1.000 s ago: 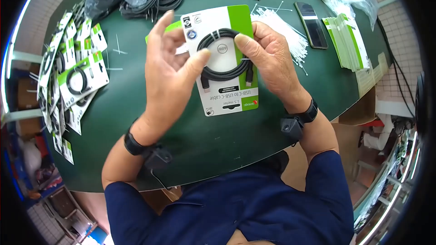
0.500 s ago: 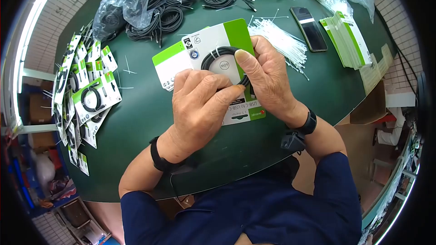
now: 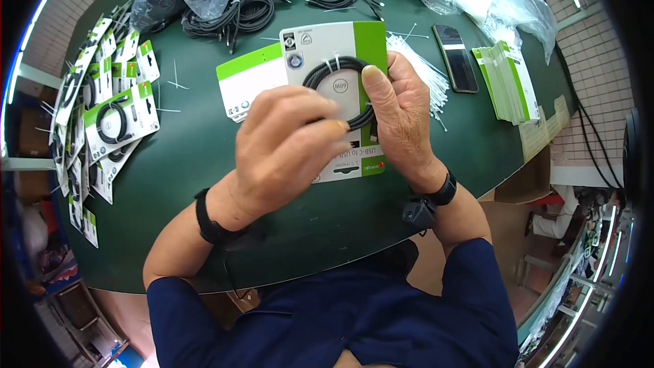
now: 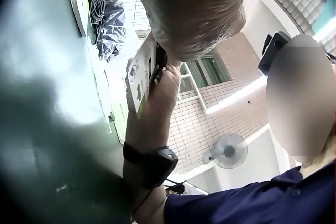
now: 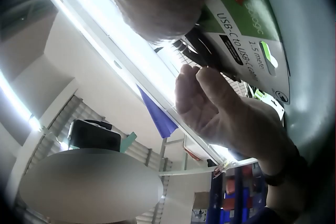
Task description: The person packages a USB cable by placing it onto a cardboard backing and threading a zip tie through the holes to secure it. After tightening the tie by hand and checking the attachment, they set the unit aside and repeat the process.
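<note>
Pinched between both hands above the green table [image 3: 191,191]: stiff, glossy backing card [image 3: 340,44], rectangular, white with a green band along one edge and across the bottom. Tied flat against its face with thin white ties: black cable [image 3: 320,71], matte and round-sectioned, wound in a neat ring.

Right hand [image 3: 402,123] at the card's right edge, thumb straight and pressed on the front over the ring's rim, fingers wrapped behind; firm clamp on the card. Left hand [image 3: 286,153] back-up over the lower left, fingers curled tight onto the card's front near the ring's lower arc, pinching the card there; exact fingertip contact hidden behind the knuckles.

Just beyond the left hand, flat on the table: second card [image 3: 248,85]. Just beyond the right hand: loose heap of thin white zip ties [image 3: 422,78], then a dark, glassy phone [image 3: 455,58] and a squared stack of cards [image 3: 511,85]. Well left of the grip: fanned finished packs [image 3: 119,116]. Far beyond: tangled black cable coils [image 3: 252,0] and crinkled clear bags [image 3: 504,0].
</note>
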### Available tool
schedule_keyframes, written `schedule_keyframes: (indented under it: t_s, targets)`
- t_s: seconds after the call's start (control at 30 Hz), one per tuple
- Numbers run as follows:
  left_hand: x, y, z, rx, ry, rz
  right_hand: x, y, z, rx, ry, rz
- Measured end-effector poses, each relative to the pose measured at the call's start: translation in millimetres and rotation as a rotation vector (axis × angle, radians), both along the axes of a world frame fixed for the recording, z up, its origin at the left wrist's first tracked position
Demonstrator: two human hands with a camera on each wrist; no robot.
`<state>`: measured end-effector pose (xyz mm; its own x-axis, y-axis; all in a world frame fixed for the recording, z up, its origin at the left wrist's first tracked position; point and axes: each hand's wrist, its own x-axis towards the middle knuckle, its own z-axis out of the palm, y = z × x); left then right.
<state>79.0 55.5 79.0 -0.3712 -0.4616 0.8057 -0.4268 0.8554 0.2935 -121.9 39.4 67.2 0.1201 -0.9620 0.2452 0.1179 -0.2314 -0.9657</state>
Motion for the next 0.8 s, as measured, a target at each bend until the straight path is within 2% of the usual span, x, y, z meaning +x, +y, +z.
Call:
schedule_keyframes:
  t_s: [0.07,0.17,0.2,0.3,0.33,0.4,0.47,0.5,0.53,0.6,0.67,0.73,0.8]
  targets:
    - [0.6,-2.4,1.0,0.003,0.050,-0.005,-2.8,-2.3,4.3,-0.007,-0.033,-0.011]
    - [0.8,-2.8,-1.0,0.300,0.395,-0.004,-5.5,-4.3,8.7,-0.088,0.017,-0.094]
    - [-0.1,-2.0,-1.1,0.302,0.395,-0.008,-6.6,-4.7,8.8,-0.087,0.018,-0.098]
    - [-1.7,1.9,0.5,0.834,0.661,-0.124,-8.5,-7.3,8.8,-0.114,-0.042,-0.091]
    - [-3.0,2.4,0.8,0.831,0.653,-0.121,-9.1,-7.3,8.2,-0.116,-0.050,-0.092]
    - [-7.4,3.6,-0.2,1.085,0.760,-0.313,-11.8,-6.2,5.8,-0.167,0.114,-0.154]
    - [-5.0,4.4,1.8,1.294,0.600,-0.298,-15.3,-6.9,4.6,-0.213,0.326,-0.207]
    - [-4.5,3.1,-0.5,1.256,0.557,-0.298,-15.6,-6.5,3.4,-0.247,0.443,-0.229]
    - [-4.8,2.2,-5.6,1.217,0.509,-0.274,-6.7,-2.6,12.3,-0.223,0.389,-0.253]
    - [-2.1,-1.2,-18.9,1.287,0.614,-0.351,-6.3,-1.8,7.2,-0.224,0.374,-0.218]
    - [-6.4,-4.9,-20.2,1.300,0.625,-0.425,-4.3,-0.6,-0.9,-0.187,0.204,-0.216]
    - [-9.5,-2.6,-18.4,1.319,0.694,-0.470,-15.3,-4.3,-14.1,-0.157,0.142,-0.167]
    - [-8.8,3.3,-15.2,1.280,0.694,-0.429,-16.8,-0.7,-14.0,-0.145,0.097,-0.102]
